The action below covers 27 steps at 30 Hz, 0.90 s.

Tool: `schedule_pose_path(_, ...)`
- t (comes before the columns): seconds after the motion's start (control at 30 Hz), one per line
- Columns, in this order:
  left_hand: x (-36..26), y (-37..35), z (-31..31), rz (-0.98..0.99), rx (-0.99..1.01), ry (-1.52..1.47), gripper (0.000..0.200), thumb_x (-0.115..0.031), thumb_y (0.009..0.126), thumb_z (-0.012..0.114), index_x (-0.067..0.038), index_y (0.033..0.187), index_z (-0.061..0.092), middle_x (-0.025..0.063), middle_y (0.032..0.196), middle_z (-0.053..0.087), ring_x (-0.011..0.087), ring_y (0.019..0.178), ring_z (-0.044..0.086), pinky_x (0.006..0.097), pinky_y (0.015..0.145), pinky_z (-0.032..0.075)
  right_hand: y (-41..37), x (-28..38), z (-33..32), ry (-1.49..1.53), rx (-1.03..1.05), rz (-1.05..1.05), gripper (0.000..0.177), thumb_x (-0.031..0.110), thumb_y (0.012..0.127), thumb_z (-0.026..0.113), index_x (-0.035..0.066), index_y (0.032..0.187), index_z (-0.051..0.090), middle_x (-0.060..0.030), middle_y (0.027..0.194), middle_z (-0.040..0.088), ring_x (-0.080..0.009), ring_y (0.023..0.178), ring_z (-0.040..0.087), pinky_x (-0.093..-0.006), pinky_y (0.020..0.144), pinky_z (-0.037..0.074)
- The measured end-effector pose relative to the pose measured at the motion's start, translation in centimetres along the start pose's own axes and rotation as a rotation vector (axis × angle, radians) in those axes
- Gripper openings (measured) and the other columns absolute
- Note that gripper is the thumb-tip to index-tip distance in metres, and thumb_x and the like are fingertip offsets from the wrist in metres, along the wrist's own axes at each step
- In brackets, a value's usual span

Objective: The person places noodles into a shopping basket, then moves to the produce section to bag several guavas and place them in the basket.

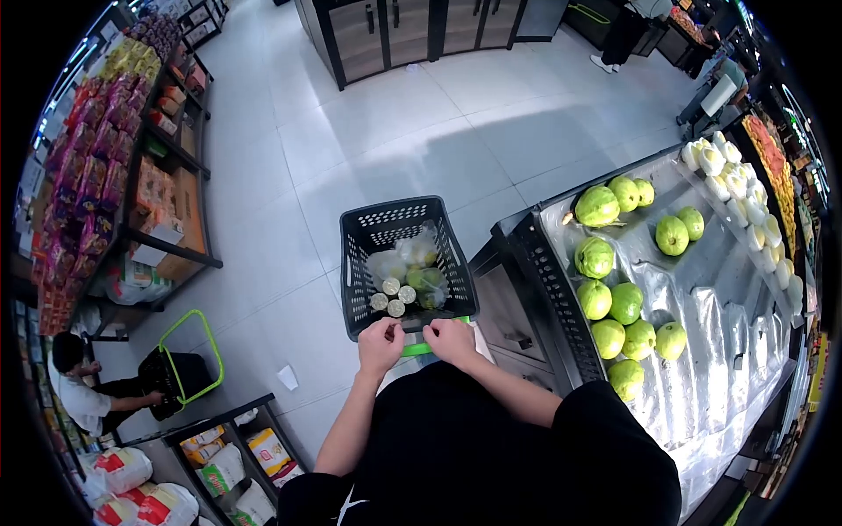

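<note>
A black plastic shopping basket (353, 302) with perforated walls is right in front of my body. My left hand (381, 344) is closed at its near rim, by the green handle (416, 349). To the right of it, my right hand (449, 340) is closed on the same near side, also at the handle. Inside the basket lie clear plastic bags (405, 254) with green produce (428, 285). Several pale round-ended items (391, 286) sit together at the near left; their kind is hard to make out.
At right, a produce stand (675, 394) holds green guava-like fruits (594, 257) and white-wrapped produce (719, 167). Shelves of purple packages (92, 180) line the left. A person (83, 390) crouches by another green-handled basket (180, 368). Wooden cabinets (368, 44) stand ahead; white paper (288, 378) lies on the floor.
</note>
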<state>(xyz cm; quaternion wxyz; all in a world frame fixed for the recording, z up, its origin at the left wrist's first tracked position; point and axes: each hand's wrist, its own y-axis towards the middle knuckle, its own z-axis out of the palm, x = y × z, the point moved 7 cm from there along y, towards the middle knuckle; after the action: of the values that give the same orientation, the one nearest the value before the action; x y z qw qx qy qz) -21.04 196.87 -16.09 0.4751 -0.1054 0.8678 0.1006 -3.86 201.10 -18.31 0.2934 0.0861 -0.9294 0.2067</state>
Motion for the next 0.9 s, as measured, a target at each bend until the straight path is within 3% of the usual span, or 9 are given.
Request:
schedule_pose_path(0.37,2.4,10.8,-0.5,-0.041,0.032,0.114,0.007,-0.007,0.083,0.064,-0.002,0.083,0.069,0.0105,0.066,0.066,0.019,0.055,0.065,0.0306,0.055,0.053,9.0,2.5,0.1,0.045,0.146,-0.088,0.041,0.039,0.092,0.049,0.007,0.084,0.073,-0.0197,0.078,0.07,-0.0405,0.077,0.068,-0.0513,0.075,0.053)
schedule_pose_path(0.9,3.5,28.2,1.4,0.144,0.25,0.072,0.006,-0.006,0.081,0.065,-0.002,0.082,0.068,0.0102,0.066,0.065,0.0184,0.054,0.064,0.0298,0.053,0.052,20.6,5.4,-3.4,0.107,-0.121,0.081,0.04,0.037,0.094,0.048,0.006,0.082,0.071,-0.0204,0.075,0.069,-0.0404,0.07,0.068,-0.053,0.069,0.054)
